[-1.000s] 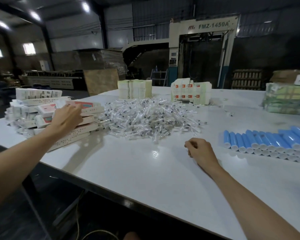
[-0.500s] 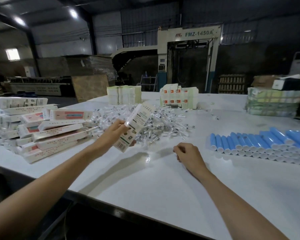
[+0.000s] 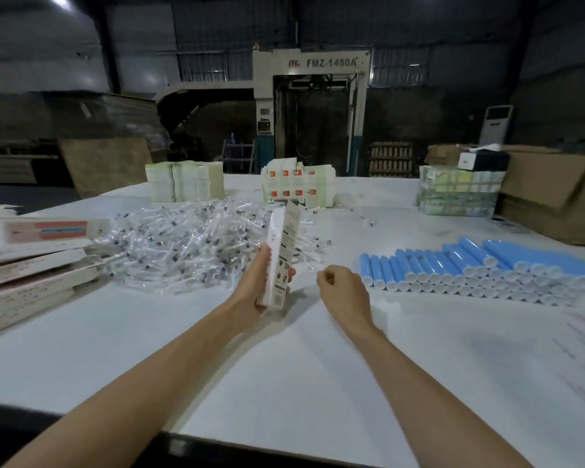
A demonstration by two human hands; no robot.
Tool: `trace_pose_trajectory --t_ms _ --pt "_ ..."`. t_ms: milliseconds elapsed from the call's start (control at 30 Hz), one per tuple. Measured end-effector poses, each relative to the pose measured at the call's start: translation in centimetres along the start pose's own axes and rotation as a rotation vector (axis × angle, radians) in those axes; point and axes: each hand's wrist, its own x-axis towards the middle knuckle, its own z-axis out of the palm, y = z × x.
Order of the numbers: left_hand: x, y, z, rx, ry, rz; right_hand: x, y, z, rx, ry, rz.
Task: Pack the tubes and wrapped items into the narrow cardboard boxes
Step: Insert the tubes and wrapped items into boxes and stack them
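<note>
Since the earlier frame the left hand (image 3: 254, 288) has carried the narrow box (image 3: 281, 258) from over the heap to centre frame. The box now stands nearly upright with its lower end gripped between thumb and fingers, just left of the right hand (image 3: 343, 288). That hand's fingers are curled into a fist with nothing visible in them. A white table (image 3: 284, 383) fills the lower frame, and behind it, upper centre, stands a tall machine (image 3: 318, 106) lettered FMZ-1450A. A brown carton (image 3: 554, 197) sits at the table's right edge. Left of centre spreads a heap of clear-wrapped items (image 3: 183, 244); the held box hides part of its right fringe. At the left edge lies a stack of flat boxes (image 3: 31, 275), touching the heap. Blue tubes (image 3: 470, 268) lie in stacked rows at right, white caps toward the camera, with bare tabletop between them and the right hand. A green-wrapped bundle (image 3: 460, 194) stands just beside the carton. Two blocks of small white packs (image 3: 183, 180) and (image 3: 298, 184) stand along the far edge, behind the heap.
</note>
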Motion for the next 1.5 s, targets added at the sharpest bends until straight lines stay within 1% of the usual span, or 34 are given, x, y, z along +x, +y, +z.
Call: trace_pose_trajectory --t_ms 67,133,200,300,433,533,633,800,933,1000,1067,1200,1267,1333,1367,1433,1500 --pt "0.2 -0.6 0.2 -0.086 0.043 -0.057 1.3 0.5 -1.1 -0.09 0.082 0.026" --pt "0.5 -0.9 -0.1 0.027 0.109 -0.047 2.8 1.2 -1.8 -0.226 0.11 0.025" --pt "0.5 -1.1 -0.6 0.122 0.133 -0.011 4.4 2.2 -2.0 -0.388 0.075 -0.002" --pt "0.4 -1.0 -1.2 0.095 0.12 0.049 6.1 3.6 -1.8 -0.637 -0.006 -0.029" --pt "0.1 -1.0 -1.3 0.083 0.062 0.113 7.0 5.2 -0.9 -0.886 -0.067 -0.076" --pt "0.0 -1.1 -1.1 0.074 0.07 0.117 7.0 5.4 -0.3 -0.967 -0.078 -0.105" --pt "-0.3 -1.1 -0.7 0.145 0.053 0.131 6.4 4.7 0.0 -0.995 -0.065 -0.097" --pt "-1.1 -1.2 -0.4 0.21 0.023 0.128 4.9 4.0 -1.0 -0.94 -0.047 -0.038" --pt "-1.3 -1.2 -0.4 0.193 0.035 0.16 4.3 2.9 -2.9 -0.781 -0.159 0.059" --pt "-1.3 -1.1 -0.3 0.226 0.054 0.212 3.9 2.5 -3.6 -0.746 -0.234 0.089" --pt "-1.6 -0.8 -0.3 0.263 0.086 0.266 3.3 2.4 -4.0 -0.754 -0.274 0.105" --pt "-1.9 -0.5 -0.5 0.299 0.136 0.319 1.6 2.2 -3.7 -0.805 -0.229 0.059" --pt "-2.1 -0.4 -0.4 0.297 0.137 0.325 1.4 2.1 -3.7 -0.734 -0.223 0.059" --pt "-2.3 -0.2 -0.3 0.295 0.134 0.321 2.0 1.6 -4.4 -0.549 -0.19 0.085" --pt "-2.3 -0.1 -0.2 0.295 0.129 0.32 2.5 1.1 -5.0 -0.413 -0.151 0.09" --pt "-2.3 -0.1 -0.1 0.297 0.114 0.325 3.3 -0.4 -6.3 -0.082 -0.033 0.086" --pt "-2.2 -0.1 0.0 0.31 0.099 0.327 3.8 -2.7 -7.5 0.326 0.062 0.057"
